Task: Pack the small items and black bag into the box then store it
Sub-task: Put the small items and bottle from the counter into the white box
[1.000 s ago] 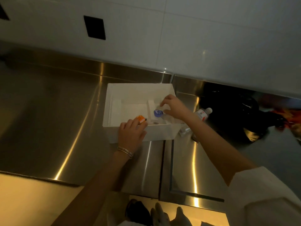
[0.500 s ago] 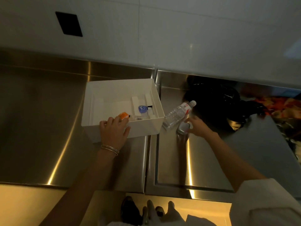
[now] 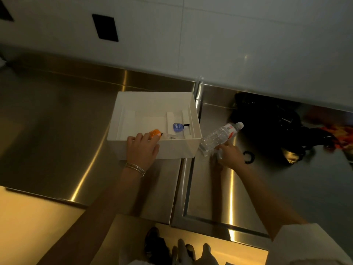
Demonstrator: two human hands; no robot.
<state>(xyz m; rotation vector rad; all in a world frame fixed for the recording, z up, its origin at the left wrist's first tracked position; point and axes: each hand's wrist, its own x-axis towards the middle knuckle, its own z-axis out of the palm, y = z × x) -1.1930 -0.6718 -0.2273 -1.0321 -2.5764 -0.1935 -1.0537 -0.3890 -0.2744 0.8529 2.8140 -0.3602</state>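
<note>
An open white box [image 3: 177, 149] stands on the steel counter. Inside it lie a blue item [image 3: 177, 127] and an orange item [image 3: 155, 133]. My left hand [image 3: 142, 150] grips the box's front wall, with the fingers hooked over the rim next to the orange item. Just right of the box, my right hand [image 3: 228, 154] closes on a small grey item [image 3: 217, 154] at the base of a lying clear plastic bottle [image 3: 219, 136]. The black bag [image 3: 267, 121] sits crumpled at the back right. A black ring-shaped band [image 3: 248, 157] lies beside my right hand.
A seam [image 3: 184, 180] splits the counter into two steel panels. Orange-red fabric [image 3: 332, 132] lies at the far right behind the bag. The white wall carries a black rectangular panel [image 3: 105, 27]. Shoes [image 3: 156, 247] show on the floor below the counter edge.
My right hand left the blue item in the box, came out to the right and closed on the small grey item by the bottle. My left hand stayed on the box.
</note>
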